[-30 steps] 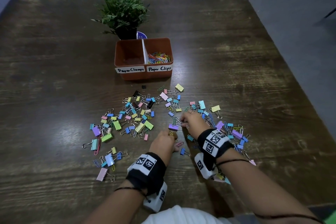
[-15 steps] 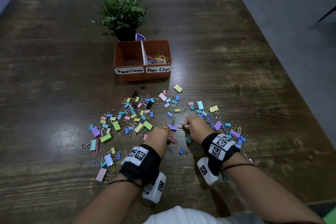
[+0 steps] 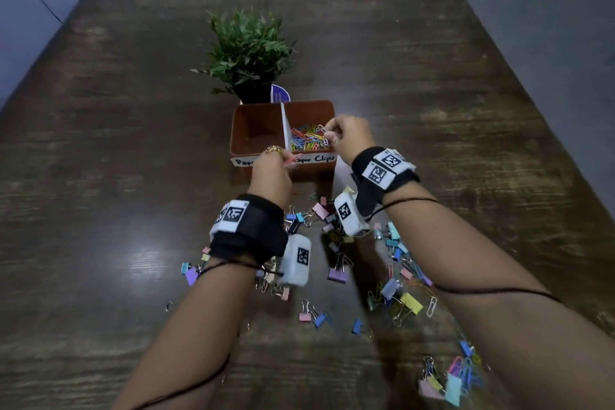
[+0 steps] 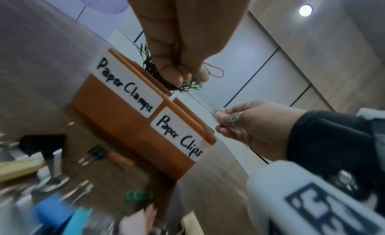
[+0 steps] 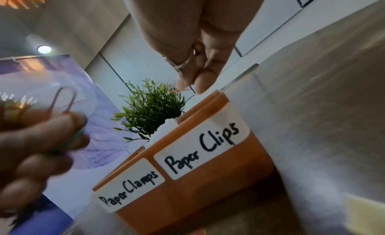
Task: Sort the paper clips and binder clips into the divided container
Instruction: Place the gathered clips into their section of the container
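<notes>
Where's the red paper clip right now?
In the head view, the red paper clip is pinched in the left hand, just in front of the orange divided container, at its near wall, by the white divider.

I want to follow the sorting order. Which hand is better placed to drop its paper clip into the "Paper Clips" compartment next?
Right hand: its pinched silver paper clip already hangs over the compartment. Left hand, holding a red clip, sits before the front wall.
</notes>
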The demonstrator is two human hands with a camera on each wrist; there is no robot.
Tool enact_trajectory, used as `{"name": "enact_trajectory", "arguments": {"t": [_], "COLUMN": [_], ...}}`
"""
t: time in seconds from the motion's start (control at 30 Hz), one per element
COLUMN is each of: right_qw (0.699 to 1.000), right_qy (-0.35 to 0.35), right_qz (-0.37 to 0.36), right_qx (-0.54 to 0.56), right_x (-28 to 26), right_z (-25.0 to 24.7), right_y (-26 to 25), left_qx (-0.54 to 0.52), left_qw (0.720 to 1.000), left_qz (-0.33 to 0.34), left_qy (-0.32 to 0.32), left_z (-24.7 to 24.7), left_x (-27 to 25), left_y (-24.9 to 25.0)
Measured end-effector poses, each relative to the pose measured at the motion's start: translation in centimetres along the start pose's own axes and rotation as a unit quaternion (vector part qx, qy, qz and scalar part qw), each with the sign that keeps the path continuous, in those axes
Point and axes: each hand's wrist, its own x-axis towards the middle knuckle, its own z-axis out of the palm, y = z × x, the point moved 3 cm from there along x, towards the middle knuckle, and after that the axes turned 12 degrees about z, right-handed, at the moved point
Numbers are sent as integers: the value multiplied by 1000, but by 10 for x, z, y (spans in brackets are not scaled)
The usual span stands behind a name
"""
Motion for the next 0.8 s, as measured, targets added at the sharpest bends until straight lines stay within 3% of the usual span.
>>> {"name": "enact_trajectory", "arguments": {"t": [0.13, 0.2, 0.3, 0.4, 0.5, 0.57, 0.63, 0.8], "right_qw": [999, 998, 995, 990, 994, 994, 981, 960], "right_qy": [-37, -49, -12, 55, 34, -57, -135, -168], "right_qz": [-15, -38, -91, -101, -93, -88, -98, -65], "right_qx": [-8, -11, 38, 76, 49, -15, -96, -216], "right_x": [24, 24, 12, -8, -28, -33, -33, -23], "right_z": [18, 21, 16, 7, 12, 28, 51, 85], "right_y": [0, 3, 11, 26, 42, 51, 55, 50], "left_qx": [23, 38, 71, 73, 55, 39, 37, 136], "left_qw": [998, 998, 995, 983, 970, 972, 978, 974], "left_qz": [25, 28, 52, 151, 236, 225, 200, 136], "left_qy": [53, 28, -38, -77, 6, 51, 38, -122], "left_z": [-1, 7, 21, 25, 14, 11, 17, 52], "left_x": [51, 70, 84, 74, 48, 29, 17, 18], "left_y": [4, 4, 6, 9, -1, -15, -31, -65]}}
